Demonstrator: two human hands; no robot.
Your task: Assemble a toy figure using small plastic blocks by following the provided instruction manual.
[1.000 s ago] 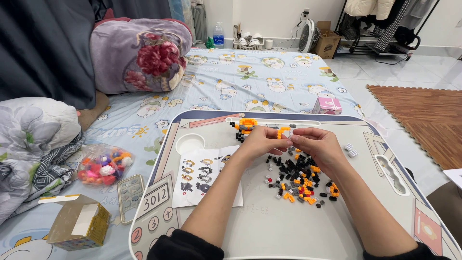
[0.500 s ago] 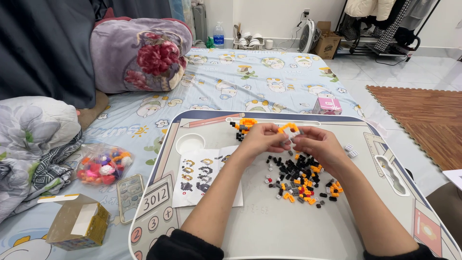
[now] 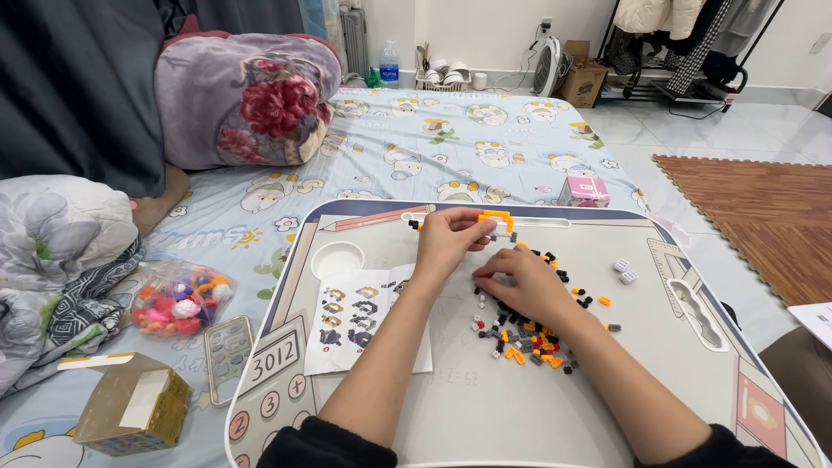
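A: Big stuff first. We're sitting at the lap table (image 3: 485, 416), grey top w/ cartoon print border, parked on the cartoon bedsheet (image 3: 451, 147). Floral pillow (image 3: 247, 95) way off at 11 o'clock.

B: And on the table itself?

A: Instruction sheet (image 3: 364, 316) at 9 o'clock from the loose brick pile (image 3: 529, 334). Round cup recess (image 3: 337, 259) just above the sheet. Off the table at 9: bag of coloured bits (image 3: 178, 299) and an open carton (image 3: 130, 403) at 8.

B: Hands?

A: Our left hand (image 3: 451, 238) is closed in a pinch on the small brick build (image 3: 497, 224), held up near the table's far rim at 12. Our right hand (image 3: 520, 282) lies palm-down over the pile, fingers curled, touching pieces; can't tell if it has actually pinched one.

B: How far along, you reckon?

A: Early, we'd judge. The build is only a short orange strip w/ a few grey-white bricks under it. Most pieces are unsorted in the pile: black, grey, orange, some red. Two white blocks (image 3: 622, 270) sit apart at 3 o'clock.

B: Which way does the build lie?

A: Long axis runs approx 9-to-3, level w/ the far rim. Free end points to 3, the left-hand end is in our pinch.
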